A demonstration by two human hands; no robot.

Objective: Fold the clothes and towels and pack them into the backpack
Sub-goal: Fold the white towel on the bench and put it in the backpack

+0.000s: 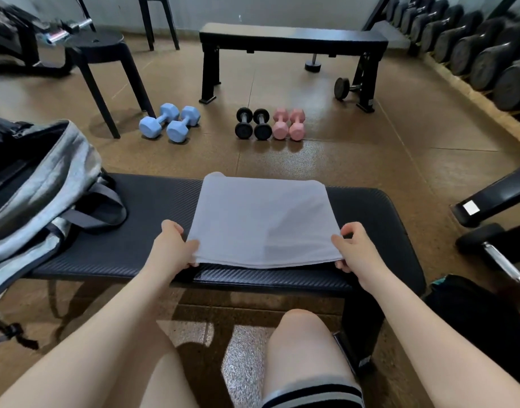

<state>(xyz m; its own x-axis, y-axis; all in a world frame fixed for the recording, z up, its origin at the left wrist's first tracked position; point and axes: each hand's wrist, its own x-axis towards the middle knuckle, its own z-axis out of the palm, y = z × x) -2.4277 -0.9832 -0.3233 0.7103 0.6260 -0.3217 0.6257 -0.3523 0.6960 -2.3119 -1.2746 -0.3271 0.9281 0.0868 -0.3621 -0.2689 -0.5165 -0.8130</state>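
Mid-frame I see the folded white towel point(261, 220) lying flat on the black bench point(152, 201). My left hand point(173, 245) pinches its near left corner, my right hand point(355, 248) pinches the near right corner. The grey backpack point(47, 184) lies at left, seemingly unzipped.

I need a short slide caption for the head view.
Both hands grip a folded towel on the bench beside the backpack.
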